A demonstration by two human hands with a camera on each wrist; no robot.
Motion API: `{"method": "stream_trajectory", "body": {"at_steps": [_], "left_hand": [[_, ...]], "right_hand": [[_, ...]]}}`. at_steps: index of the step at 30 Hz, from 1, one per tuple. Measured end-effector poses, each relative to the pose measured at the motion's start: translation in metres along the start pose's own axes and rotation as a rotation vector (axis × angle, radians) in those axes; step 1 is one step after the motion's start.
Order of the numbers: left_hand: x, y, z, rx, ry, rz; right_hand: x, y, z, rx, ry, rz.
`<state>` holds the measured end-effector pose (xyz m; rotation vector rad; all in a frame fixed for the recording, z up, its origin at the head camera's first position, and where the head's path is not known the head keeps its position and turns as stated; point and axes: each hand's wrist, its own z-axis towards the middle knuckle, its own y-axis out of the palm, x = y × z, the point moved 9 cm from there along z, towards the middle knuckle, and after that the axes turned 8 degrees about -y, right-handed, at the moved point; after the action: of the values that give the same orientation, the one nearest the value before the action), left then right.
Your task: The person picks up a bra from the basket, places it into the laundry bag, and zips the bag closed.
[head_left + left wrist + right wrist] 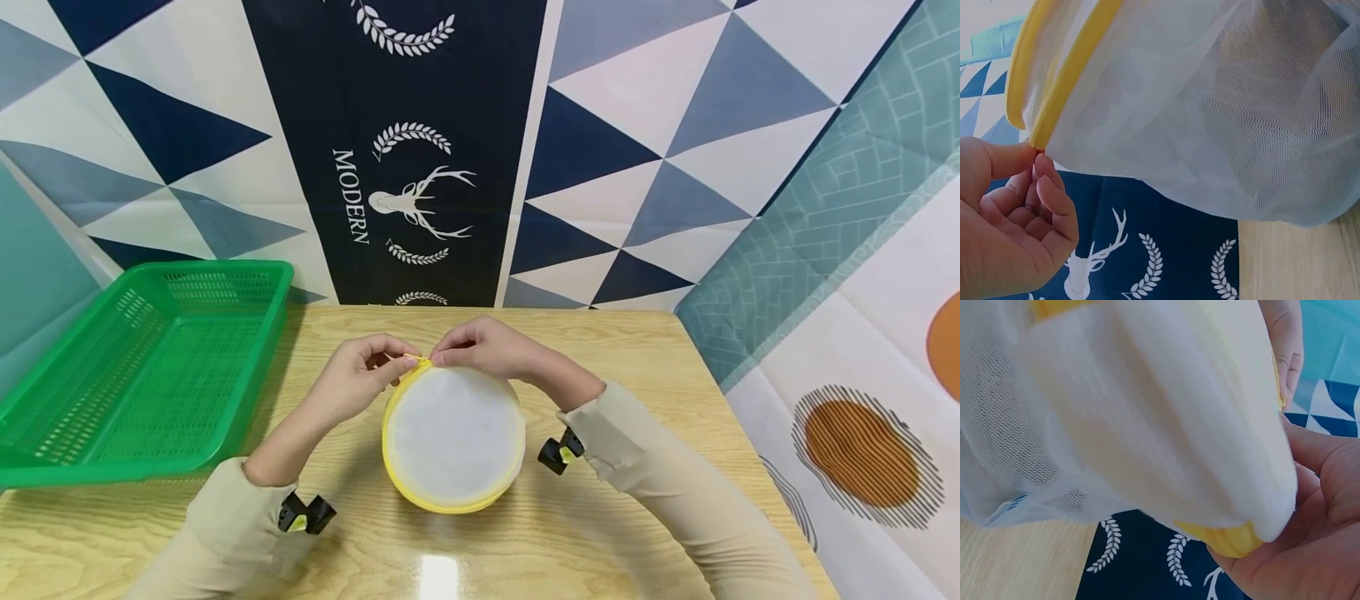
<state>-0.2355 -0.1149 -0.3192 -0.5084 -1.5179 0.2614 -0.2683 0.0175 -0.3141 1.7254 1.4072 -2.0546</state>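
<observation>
A round mesh laundry bag [457, 437] with a white top and yellow edging stands on the table, upright in front of me. My left hand [360, 375] pinches the yellow zipped edge [1072, 75] at the bag's far side between thumb and forefinger, its other fingers curled. Close beside it, my right hand [491, 346] grips the same rim with thumb and fingers. In the right wrist view, white fabric and a yellow band [1229, 539] lie against the right hand's fingers. Through the see-through mesh side [1272, 112], darker shapes show, too blurred to identify.
A green plastic basket [258, 367] with slotted walls stands at the left of the wooden table [615, 350]. Behind the table hangs a patterned cloth [420, 83] with triangles and a deer head. Another printed cloth [840, 325] borders the right side.
</observation>
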Motion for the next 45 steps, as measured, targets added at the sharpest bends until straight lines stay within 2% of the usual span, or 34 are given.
{"method": "stream_trajectory", "body": {"at_steps": [15, 25, 34, 39, 45], "left_hand": [[-0.006, -0.008, -0.007, 0.042, 0.034, 0.025], [-0.002, -0.006, -0.005, 0.044, 0.024, 0.008], [0.001, -0.004, -0.003, 0.028, 0.021, -0.012], [0.002, -0.004, -0.002, 0.026, 0.027, -0.007], [0.000, -0.006, -0.004, 0.040, 0.018, 0.000]], "right_hand": [[0.010, -0.001, -0.001, 0.013, 0.043, 0.054], [0.005, -0.001, 0.000, 0.021, 0.002, 0.059], [-0.006, 0.000, 0.004, -0.002, -0.060, -0.029], [-0.008, 0.000, 0.005, -0.018, -0.055, -0.086], [-0.006, 0.000, 0.005, -0.023, -0.024, -0.067]]}}
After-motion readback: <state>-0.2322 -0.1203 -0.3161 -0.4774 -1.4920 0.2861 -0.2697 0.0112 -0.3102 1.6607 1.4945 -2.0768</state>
